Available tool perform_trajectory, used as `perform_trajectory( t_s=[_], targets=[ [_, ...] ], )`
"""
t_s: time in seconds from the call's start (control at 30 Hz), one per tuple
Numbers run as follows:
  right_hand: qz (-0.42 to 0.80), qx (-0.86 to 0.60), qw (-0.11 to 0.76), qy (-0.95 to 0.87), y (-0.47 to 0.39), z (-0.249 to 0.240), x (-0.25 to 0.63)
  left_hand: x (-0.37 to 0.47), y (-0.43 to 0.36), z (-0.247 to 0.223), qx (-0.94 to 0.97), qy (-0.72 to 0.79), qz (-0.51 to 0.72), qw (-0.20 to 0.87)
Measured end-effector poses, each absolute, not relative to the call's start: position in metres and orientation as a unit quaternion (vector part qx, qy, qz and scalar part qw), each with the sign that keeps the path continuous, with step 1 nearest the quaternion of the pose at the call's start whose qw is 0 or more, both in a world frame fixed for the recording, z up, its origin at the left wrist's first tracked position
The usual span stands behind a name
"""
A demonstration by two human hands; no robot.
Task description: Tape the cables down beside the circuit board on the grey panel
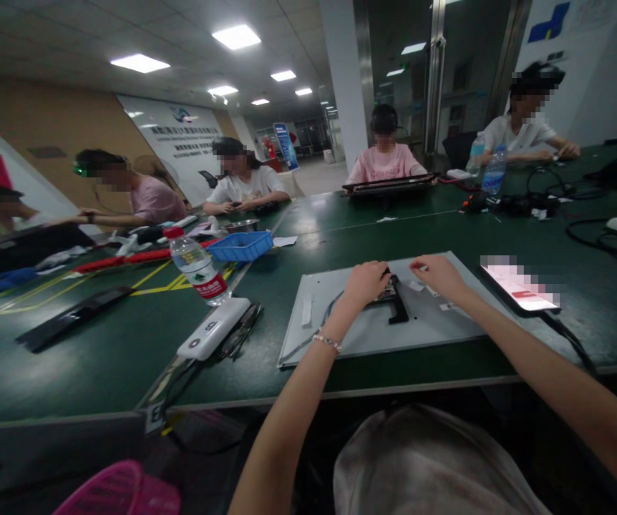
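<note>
A flat light-grey panel (335, 332), like the back of a display, lies on the table in front of me. On its middle sits a black bracket-like part (399, 312) with a small circuit board (389, 290) beside it, partly covered by my fingers. My left hand (366, 283) is closed over the far end of that black part. To the right, just above the panel, my right hand (440, 275) has thumb and fingertips pinched together; whatever is between them is too small to make out. A grey cable (331, 307) runs along the panel's left side, under my left wrist.
Right of the panel lies a lit phone (520, 286) with a cable. On the left are a white power bank (215, 329), glasses (241, 332), a red-capped water bottle (201, 268), a blue tray (241, 247) and a black strip (75, 318). Several people sit around the table.
</note>
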State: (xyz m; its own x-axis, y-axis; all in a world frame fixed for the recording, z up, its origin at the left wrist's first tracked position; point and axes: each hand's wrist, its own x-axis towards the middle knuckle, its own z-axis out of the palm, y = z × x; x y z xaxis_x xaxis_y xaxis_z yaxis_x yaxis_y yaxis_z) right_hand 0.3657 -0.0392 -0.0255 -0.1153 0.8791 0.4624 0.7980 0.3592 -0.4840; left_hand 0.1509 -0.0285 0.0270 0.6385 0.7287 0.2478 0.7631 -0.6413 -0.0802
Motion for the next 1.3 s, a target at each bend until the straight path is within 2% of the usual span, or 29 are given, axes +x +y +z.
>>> perform_trajectory(
  t_s=[0.17, 0.4, 0.7, 1.07, 1.3],
  targets=[
    [0.054, -0.553, 0.273, -0.785, -0.033, -0.036, 0.374, 0.111, -0.020, 0.019, -0.871, -0.469, -0.136, 0.056],
    [0.082, -0.516, 0.263, -0.811, -0.031, -0.038, 0.378, 0.081, -0.014, 0.017, -0.888, -0.416, -0.185, -0.070],
    [0.026, -0.538, 0.230, -0.810, -0.031, -0.037, 0.373, 0.069, -0.012, 0.014, -0.893, -0.400, -0.072, -0.197],
    [-0.008, -0.563, 0.207, -0.800, -0.036, -0.031, 0.369, 0.065, -0.006, 0.000, -0.894, -0.400, -0.075, -0.189],
    [-0.019, -0.568, 0.255, -0.782, -0.045, -0.022, 0.366, 0.063, -0.001, -0.007, -0.893, -0.394, -0.086, -0.198]
  ],
)
